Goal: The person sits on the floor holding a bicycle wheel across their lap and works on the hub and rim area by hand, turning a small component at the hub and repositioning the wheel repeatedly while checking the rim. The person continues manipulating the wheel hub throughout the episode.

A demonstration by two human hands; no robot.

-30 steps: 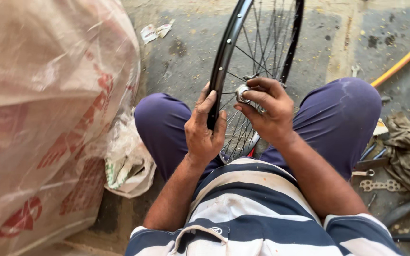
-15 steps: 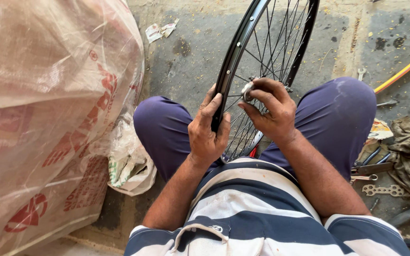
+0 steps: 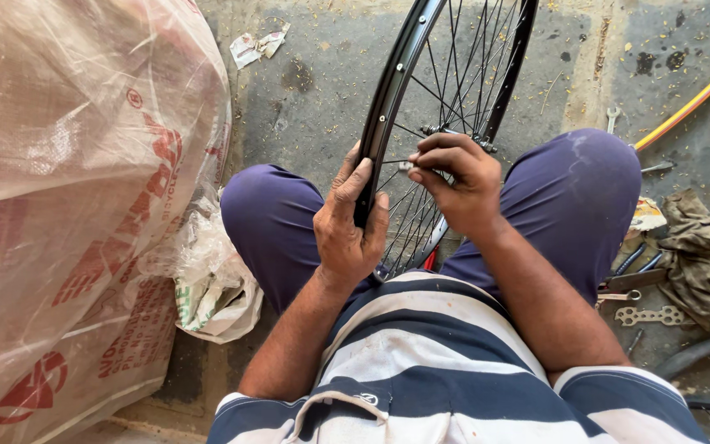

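A black bicycle wheel rim (image 3: 388, 90) with thin steel spokes stands upright between my knees on the concrete floor. My left hand (image 3: 348, 222) is wrapped around the rim's near edge. My right hand (image 3: 458, 181) reaches in among the spokes and pinches a small silver tool (image 3: 407, 167) at a spoke close to the rim. The hub (image 3: 454, 133) shows just above my right fingers. I sit with dark blue trousers and a striped shirt.
A big woven plastic sack (image 3: 67, 205) fills the left side, with a crumpled plastic bag (image 3: 211, 284) beside it. At the right lie a dirty rag (image 3: 700, 255), flat spanners (image 3: 655, 315), a tyre edge (image 3: 700, 353) and an orange hose (image 3: 692, 103). Paper scraps (image 3: 258, 45) lie farther off.
The view has shifted a little. My right hand has moved slightly along the spokes toward the rim; my left hand keeps its hold on the rim.
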